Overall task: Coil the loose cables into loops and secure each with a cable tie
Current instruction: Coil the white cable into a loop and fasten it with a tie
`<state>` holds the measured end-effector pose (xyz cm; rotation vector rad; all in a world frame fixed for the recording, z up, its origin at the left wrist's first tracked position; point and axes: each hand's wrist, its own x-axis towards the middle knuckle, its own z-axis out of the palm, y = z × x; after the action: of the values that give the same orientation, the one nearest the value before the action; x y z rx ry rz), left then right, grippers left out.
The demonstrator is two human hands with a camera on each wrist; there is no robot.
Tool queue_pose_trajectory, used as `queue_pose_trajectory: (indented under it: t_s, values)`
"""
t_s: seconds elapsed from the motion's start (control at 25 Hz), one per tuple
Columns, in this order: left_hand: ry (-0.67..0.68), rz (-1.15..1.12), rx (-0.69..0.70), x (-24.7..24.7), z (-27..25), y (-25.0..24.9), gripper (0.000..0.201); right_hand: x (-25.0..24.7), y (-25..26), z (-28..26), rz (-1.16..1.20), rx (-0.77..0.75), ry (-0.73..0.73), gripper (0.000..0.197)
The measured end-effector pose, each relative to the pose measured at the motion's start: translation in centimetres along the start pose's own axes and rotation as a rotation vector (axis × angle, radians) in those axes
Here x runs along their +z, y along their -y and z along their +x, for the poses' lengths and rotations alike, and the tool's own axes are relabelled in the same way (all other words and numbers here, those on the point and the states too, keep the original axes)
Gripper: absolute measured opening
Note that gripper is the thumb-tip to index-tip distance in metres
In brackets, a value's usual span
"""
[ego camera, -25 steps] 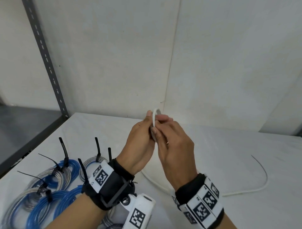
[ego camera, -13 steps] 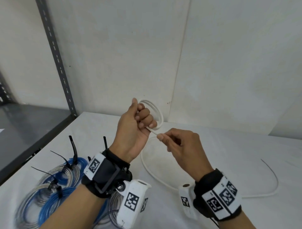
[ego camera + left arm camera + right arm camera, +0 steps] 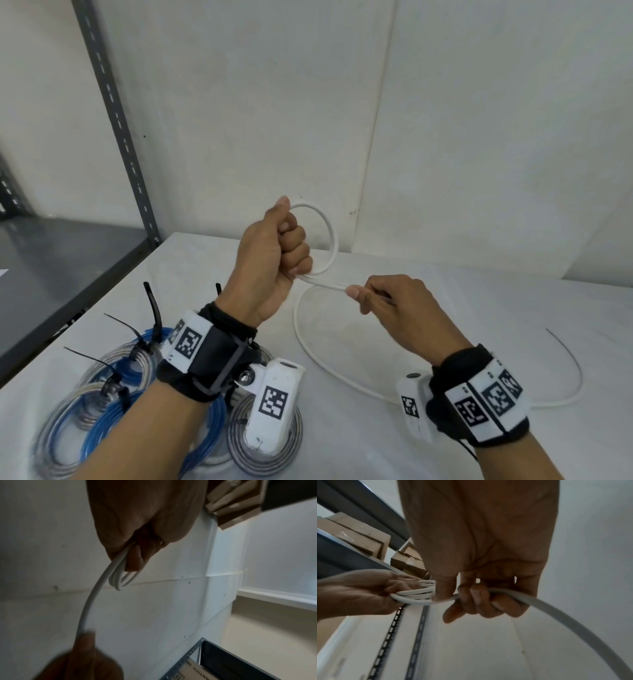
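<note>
- The left hand (image 3: 274,260) is gripping the turns already made in the white cable (image 3: 330,240), fingers curled tight around them. The fist is being held up above the table (image 3: 445,308), probably so the loop hangs free and keeps its round shape.
- The left wrist view is showing several strands bunched together where they leave the fist, so more than one turn is already gathered.
- The right hand (image 3: 400,305) is pinching the free run of the same cable just beside the left fist, thumb and curled fingers closed on it. It is sitting lower and to the right, which looks like feeding slack for the next turn.
- From the right hand the rest of the cable is trailing down onto the table, curving toward the person and then sweeping far to the right, so a good deal is left to wind.
- No tie is on this cable yet; tying looks like a later step.
- The finished coils (image 3: 113,404), blue and grey, are lying at the near left of the table, each bound with a black cable tie (image 3: 152,308) whose tail is sticking up, likely set aside to keep the working area free.
</note>
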<state>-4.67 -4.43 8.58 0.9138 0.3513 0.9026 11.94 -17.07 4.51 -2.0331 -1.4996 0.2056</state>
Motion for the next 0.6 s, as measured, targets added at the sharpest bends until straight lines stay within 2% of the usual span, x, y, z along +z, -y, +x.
queue_pose_trajectory:
  t_s: [0.04, 0.12, 0.24, 0.32, 0.44, 0.52, 0.6]
  values:
    - [0.006, 0.022, 0.003, -0.4, 0.1, -0.5, 0.045, -0.4, -0.5, 0.1, -0.032, 0.034, -0.003, 0.065]
    - [0.021, 0.059, -0.011, -0.6, 0.1, -1.1, 0.046, -1.0, -1.4, 0.5, -0.15, 0.137, -0.112, 0.077]
    - [0.103, 0.24, 0.002, 0.2, -0.3, 0.1, 0.046, -0.8, -1.5, 0.8, -0.19, 0.285, -0.286, 0.076]
    - [0.206, 0.416, 0.006, 1.1, -0.6, 1.8, 0.046, -0.7, -1.6, 1.1, -0.03, 0.31, -0.371, 0.066]
    - [0.328, 0.571, -0.088, 1.5, -0.7, 4.2, 0.039, -1.1, -1.6, 1.3, 0.372, 0.238, -0.435, 0.042]
    - [0.346, 0.705, -0.079, 1.5, -1.0, 5.4, 0.033, -1.6, -0.3, 0.8, 0.569, 0.197, -0.373, 0.03]
    - [0.334, 0.846, -0.002, 1.2, -1.3, 5.9, 0.035, -1.9, 1.3, 0.1, 0.674, 0.14, -0.292, 0.031]
